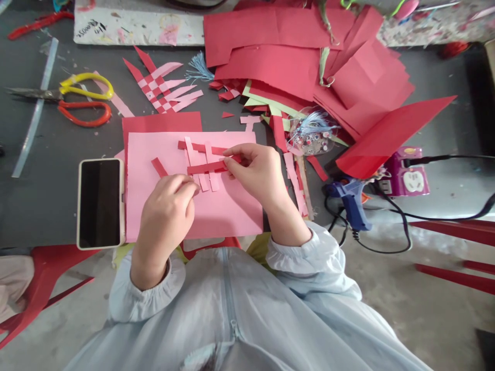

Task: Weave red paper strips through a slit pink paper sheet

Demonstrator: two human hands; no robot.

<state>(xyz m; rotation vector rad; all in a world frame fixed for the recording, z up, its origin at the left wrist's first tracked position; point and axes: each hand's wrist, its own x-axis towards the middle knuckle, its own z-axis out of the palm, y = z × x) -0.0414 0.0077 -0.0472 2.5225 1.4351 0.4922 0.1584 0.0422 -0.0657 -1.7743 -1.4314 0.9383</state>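
Observation:
Two red paper strips cross two pink paper strips (213, 180) on a pink paper sheet (232, 216). My right hand (261, 170) pinches the lower red paper strip (204, 167) near its right end. Just above, the upper red strip (199, 147) passes close to the same fingertips. My left hand (168, 208) rests on the sheet with its fingers curled together, beside the lower left of the crossed strips. Whatever its fingertips hold, if anything, is hidden. Above that hand lies a short loose red strip (159, 167).
A phone (100, 203) lies left of the sheet, with scissors (77, 98) beyond it. A woven red and pink piece (160, 85) sits above. Red paper (270, 67) is piled at the back right. A blue glue gun (353, 203) and a purple socket block (410, 172) with cables stand right.

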